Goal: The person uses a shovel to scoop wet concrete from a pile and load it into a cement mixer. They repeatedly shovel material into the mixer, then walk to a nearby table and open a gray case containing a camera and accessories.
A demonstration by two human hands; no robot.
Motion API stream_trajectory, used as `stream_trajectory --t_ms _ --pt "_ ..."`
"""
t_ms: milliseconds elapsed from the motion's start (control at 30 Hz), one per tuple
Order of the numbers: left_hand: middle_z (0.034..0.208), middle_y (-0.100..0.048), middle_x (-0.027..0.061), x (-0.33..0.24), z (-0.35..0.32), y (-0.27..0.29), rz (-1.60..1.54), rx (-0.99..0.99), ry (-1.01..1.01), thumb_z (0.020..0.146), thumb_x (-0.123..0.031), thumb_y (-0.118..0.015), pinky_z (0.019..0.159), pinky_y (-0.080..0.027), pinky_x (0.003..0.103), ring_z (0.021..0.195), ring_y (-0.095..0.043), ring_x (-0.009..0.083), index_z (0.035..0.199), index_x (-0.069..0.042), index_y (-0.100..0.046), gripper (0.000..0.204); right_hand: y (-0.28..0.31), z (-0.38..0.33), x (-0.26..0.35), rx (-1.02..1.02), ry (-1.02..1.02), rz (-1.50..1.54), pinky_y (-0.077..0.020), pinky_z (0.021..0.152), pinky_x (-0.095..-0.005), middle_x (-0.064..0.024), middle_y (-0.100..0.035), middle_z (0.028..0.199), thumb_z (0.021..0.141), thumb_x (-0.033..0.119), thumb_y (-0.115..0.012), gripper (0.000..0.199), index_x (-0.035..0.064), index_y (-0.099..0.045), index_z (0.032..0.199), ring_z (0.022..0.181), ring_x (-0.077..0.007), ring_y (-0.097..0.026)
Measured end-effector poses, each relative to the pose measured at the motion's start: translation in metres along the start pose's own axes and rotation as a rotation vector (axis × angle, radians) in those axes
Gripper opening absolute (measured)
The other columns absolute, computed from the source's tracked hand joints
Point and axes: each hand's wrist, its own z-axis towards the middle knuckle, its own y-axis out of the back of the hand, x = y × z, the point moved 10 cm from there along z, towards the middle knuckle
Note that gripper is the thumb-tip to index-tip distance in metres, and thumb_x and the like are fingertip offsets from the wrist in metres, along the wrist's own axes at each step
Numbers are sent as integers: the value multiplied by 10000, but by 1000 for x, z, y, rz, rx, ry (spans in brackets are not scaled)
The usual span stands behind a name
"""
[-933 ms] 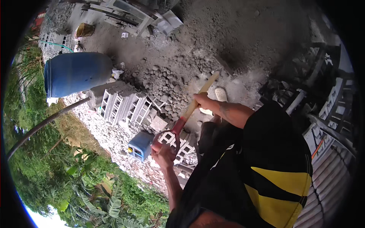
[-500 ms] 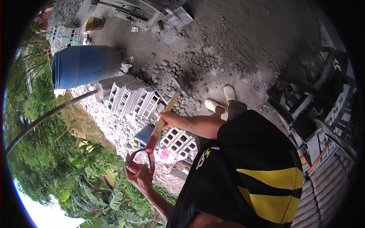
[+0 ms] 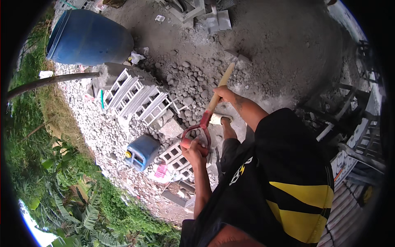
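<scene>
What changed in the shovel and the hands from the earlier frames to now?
The shovel swung forward, and its blade now digs into the gravel pile. The left hand came up toward the body on the red grip. The right hand stays on the wooden shaft. Both hands kept hold throughout; the blue barrel and blocks stayed put.

Shovel point(image 3: 217, 95) — pale wooden shaft with a red D-shaped grip at the near end. Shaft tilted, running from the grip toward 1 o'clock; blade end sunk in the grey gravel-and-sand pile point(image 3: 193, 82), blade mostly hidden. Pile — loose stones and grey sand, spread across the ground at 12 o'clock from the grip, beside the stacked hollow blocks.
</scene>
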Motion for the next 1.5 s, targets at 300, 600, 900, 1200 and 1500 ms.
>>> stream_trajectory --t_ms 300,600,900,1200,1500 --pt "845 -565 89 -141 -47 194 460 -229 -186 618 -5 -612 597 -464 272 674 -545 158 1182 41 -538 571 -206 -108 -168 99 -302 137 -545 689 -578 -173 -576 971 893 269 -593 370 -5 -453 1099 862 -354 -633" --pt "706 -499 27 -280 -118 202 400 -432 -336 561 1 -589 413 -358 197 458 -445 85 1318 -34 -475 766 -363 -192 -95 334 -234 180 -580 534 -469 -134 -545 894 891 276 -594 326 18 -432 1007 724 -275 -632" --pt "625 -523 73 -173 -10 102 -69 -137 -221 693 58 -563 374 -397 263 433 -486 139 1332 -23 -409 662 -250 -92 41 142 73 -29 -523 432 -339 -136 -599 797 877 270 -599 297 20 -495 999 662 -238 -653" --pt "686 -548 83 -53 46 62 -6 -192 -135 702 -15 -605 457 -464 291 529 -548 169 1042 15 -491 360 -164 24 -21 153 -40 -164 -539 533 -587 -232 -613 899 870 244 -565 377 -32 -431 1090 737 -428 -649" --pt "622 -517 31 -235 -95 190 330 -506 -346 703 -32 -584 409 -362 230 432 -455 110 1175 -15 -513 477 -373 -167 -94 657 -178 153 -588 557 -488 -212 -598 880 853 208 -582 372 -80 -420 1024 707 -344 -662"
